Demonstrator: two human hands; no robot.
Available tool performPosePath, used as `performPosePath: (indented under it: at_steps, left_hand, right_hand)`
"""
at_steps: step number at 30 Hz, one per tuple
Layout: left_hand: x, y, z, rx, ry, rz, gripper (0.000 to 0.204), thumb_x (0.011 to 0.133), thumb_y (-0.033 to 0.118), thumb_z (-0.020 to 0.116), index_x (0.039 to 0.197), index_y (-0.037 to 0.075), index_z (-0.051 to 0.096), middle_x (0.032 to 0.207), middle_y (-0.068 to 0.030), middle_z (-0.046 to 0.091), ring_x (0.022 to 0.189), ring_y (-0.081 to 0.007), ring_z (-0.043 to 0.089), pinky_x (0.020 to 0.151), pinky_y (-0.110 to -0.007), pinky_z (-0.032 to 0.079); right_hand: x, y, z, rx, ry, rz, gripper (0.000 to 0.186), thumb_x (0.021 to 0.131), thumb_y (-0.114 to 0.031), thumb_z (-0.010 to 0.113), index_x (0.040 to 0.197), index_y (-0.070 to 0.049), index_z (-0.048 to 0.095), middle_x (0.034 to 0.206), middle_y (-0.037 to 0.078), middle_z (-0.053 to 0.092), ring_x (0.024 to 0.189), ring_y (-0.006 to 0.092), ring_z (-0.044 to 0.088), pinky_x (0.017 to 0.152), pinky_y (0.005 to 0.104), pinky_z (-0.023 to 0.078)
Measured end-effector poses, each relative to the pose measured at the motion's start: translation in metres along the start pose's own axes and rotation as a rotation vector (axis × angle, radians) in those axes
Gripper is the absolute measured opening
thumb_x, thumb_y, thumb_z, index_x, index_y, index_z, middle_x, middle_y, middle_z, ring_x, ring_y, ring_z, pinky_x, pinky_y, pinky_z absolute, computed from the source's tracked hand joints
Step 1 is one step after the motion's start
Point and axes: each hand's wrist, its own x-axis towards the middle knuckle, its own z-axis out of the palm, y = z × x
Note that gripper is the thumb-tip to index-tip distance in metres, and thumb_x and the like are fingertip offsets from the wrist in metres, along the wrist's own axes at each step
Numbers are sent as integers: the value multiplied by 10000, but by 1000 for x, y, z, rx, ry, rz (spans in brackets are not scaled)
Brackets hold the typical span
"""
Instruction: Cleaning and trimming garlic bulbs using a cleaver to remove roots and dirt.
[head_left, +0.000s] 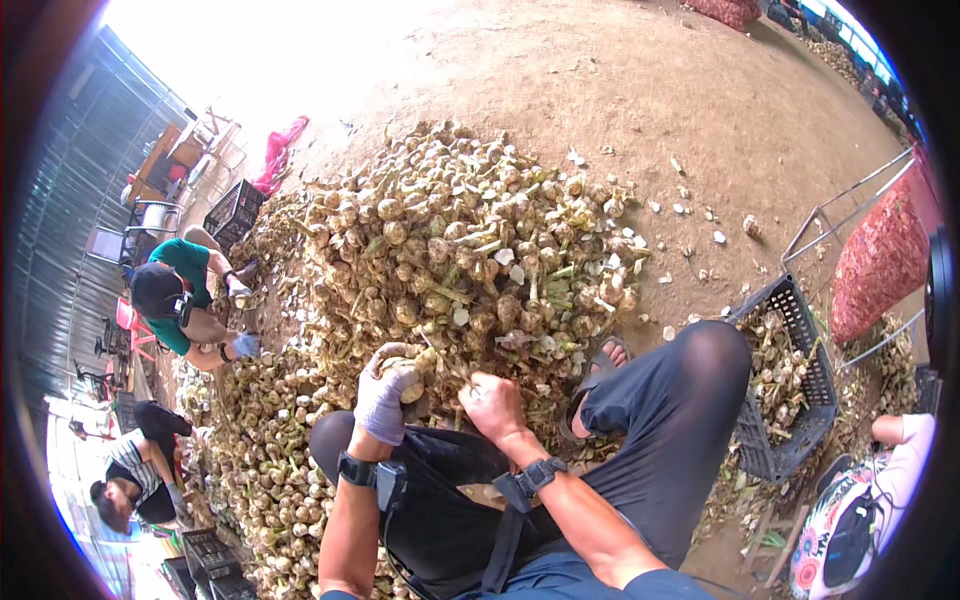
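My left hand (393,385), in a pale knitted glove, is closed around a garlic bulb (412,388) with its stalk pointing up. Close by on the right, my bare right hand (494,404) is curled into a fist, its knuckles toward the bulb. Something thin seems to stick out by its fingertips, too small to make out. Both hands are above my lap, at the near edge of a large heap of untrimmed garlic (450,240) with dry stalks and roots. Paler garlic bulbs (285,490) lie spread to the left of my knees.
A black plastic crate (790,455) with stalks and peel stands right of my knee. Beyond it, a red mesh sack (880,260) hangs in a metal frame. Co-workers sit at left, one in a green shirt (185,265), one in stripes (130,455); another person (850,520) is at lower right.
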Motion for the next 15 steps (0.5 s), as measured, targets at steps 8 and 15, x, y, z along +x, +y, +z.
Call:
performPosePath:
  at_steps: [8, 15]
  left_hand:
    - [-15, 27, -27, -35, 109, 234, 377, 823, 143, 716, 1168, 65, 584, 862, -61, 670, 668, -135, 640, 536, -254, 530]
    - [-109, 64, -192, -365, 355, 564, 449, 922, 396, 679, 1240, 100, 562, 1032, -71, 655, 684, -117, 610, 511, -217, 516]
  right_hand:
    - [-5, 55, 28, -100, -62, 317, 300, 772, -329, 635, 805, -44, 725, 699, 187, 686, 675, 346, 695, 683, 434, 555]
    - [3, 65, 18, 172, -60, 406, 305, 826, -219, 666, 920, 72, 675, 627, 94, 643, 487, 191, 654, 440, 319, 531]
